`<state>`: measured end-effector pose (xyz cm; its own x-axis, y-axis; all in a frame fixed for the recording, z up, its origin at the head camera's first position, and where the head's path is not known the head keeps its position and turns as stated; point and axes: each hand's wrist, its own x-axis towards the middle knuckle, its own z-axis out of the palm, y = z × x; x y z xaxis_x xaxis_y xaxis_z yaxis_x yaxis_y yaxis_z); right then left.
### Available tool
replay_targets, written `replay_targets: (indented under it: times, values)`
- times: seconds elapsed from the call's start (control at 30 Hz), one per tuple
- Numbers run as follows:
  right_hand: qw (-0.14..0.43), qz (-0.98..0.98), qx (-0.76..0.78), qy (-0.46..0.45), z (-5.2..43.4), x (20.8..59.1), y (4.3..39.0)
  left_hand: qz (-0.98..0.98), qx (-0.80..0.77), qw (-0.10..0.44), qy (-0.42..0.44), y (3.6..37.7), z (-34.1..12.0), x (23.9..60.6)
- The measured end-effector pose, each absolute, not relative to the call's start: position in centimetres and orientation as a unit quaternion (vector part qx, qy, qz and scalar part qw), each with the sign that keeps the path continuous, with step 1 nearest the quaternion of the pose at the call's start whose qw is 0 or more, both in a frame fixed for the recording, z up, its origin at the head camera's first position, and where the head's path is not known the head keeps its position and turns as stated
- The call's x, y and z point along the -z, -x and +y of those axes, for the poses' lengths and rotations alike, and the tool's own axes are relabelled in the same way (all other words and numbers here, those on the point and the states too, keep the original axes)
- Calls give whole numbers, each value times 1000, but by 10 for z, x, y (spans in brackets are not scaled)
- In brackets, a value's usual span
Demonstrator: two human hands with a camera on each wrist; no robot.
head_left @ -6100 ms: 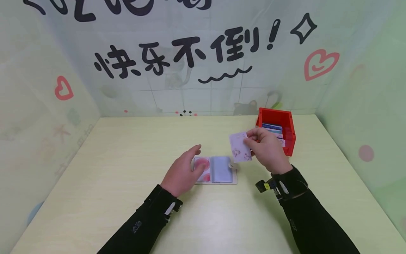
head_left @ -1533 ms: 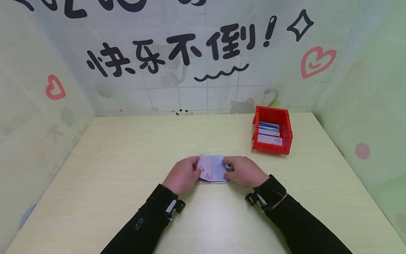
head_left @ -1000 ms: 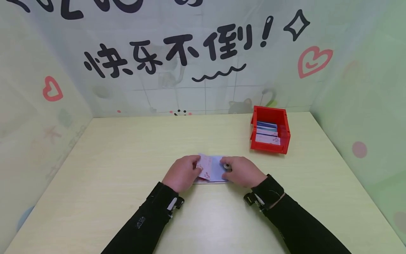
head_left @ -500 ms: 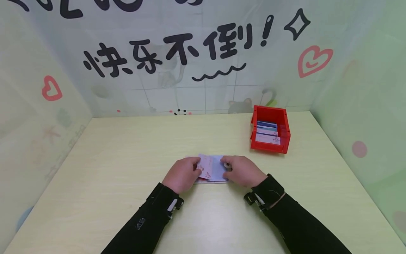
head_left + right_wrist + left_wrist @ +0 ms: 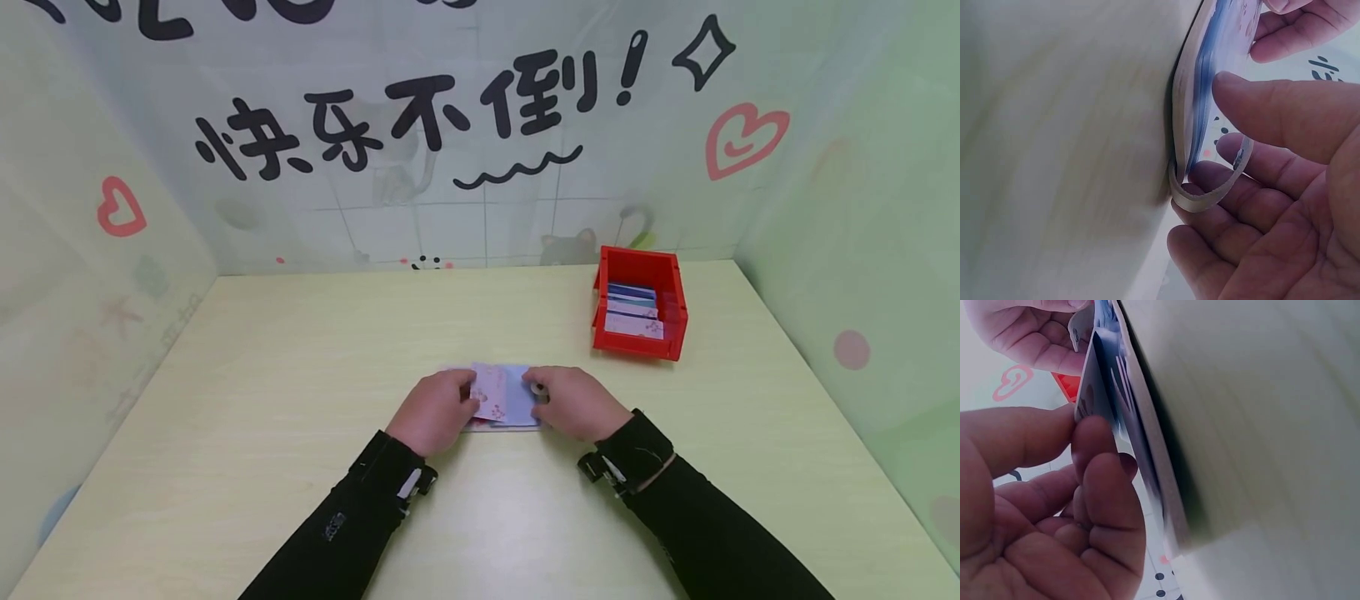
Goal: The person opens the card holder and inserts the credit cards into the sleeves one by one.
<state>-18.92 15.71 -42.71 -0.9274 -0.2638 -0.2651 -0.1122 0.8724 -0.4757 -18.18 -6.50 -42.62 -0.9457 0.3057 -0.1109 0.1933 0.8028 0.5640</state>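
My left hand pinches a pale pink flower-print card between thumb and fingers. The card lies over the left part of a small open card holder with bluish clear sleeves, on the table. Whether its right edge is inside a sleeve I cannot tell. At the holder's right edge, my right hand holds the sleeves, its thumb in front and fingers behind. A pale closing strap loops out beside those fingers in the right wrist view. The left wrist view shows the card raised at an angle off the sleeves.
A red bin with several upright cards stands at the back right of the light wooden table. Printed cloth walls close off the back and both sides.
Six seconds ago the right hand held the card near the bin; now the left hand has it, and the right hand grips the holder. Lately the card has shifted slightly right.
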Motion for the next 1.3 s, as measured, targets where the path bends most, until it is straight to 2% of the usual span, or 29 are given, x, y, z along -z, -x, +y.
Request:
replay_targets:
  times: [1.3]
  values:
    - [154,949,261,90,158,427,190,952,-233,94,-177,179,-52,426]
